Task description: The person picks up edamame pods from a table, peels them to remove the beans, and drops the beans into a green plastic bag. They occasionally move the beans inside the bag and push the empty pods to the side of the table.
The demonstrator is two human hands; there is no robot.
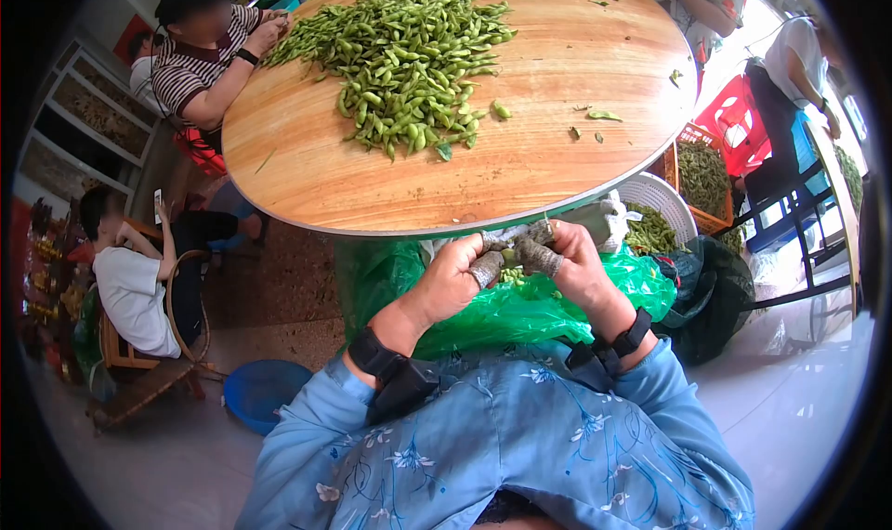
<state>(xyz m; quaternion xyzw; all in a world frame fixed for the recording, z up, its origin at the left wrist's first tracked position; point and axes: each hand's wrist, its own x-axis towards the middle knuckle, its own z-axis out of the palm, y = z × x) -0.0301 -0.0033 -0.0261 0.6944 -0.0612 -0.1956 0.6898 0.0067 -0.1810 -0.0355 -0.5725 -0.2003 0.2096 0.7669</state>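
Observation:
My left hand (pixel 448 279) and my right hand (pixel 583 262) meet just below the near edge of the round wooden table (pixel 557 75). Greyish wraps cover the thumb and fingertips of both. Between the pinched fingertips sits a green soybean pod (pixel 507 254), partly hidden by the wraps. Under the hands, a green plastic bag (pixel 557 318) lies spread over my lap, with loose shelled beans (pixel 511 275) showing in it. A large heap of soybean pods (pixel 409 56) covers the table's far left and middle.
To the right, a white basket (pixel 671 207) and an orange crate (pixel 702 182) hold green pods. A blue basin (pixel 265 391) stands on the floor at left. Other people sit around the table, one in a striped shirt (pixel 186 75); another person (pixel 139 284) sits at left.

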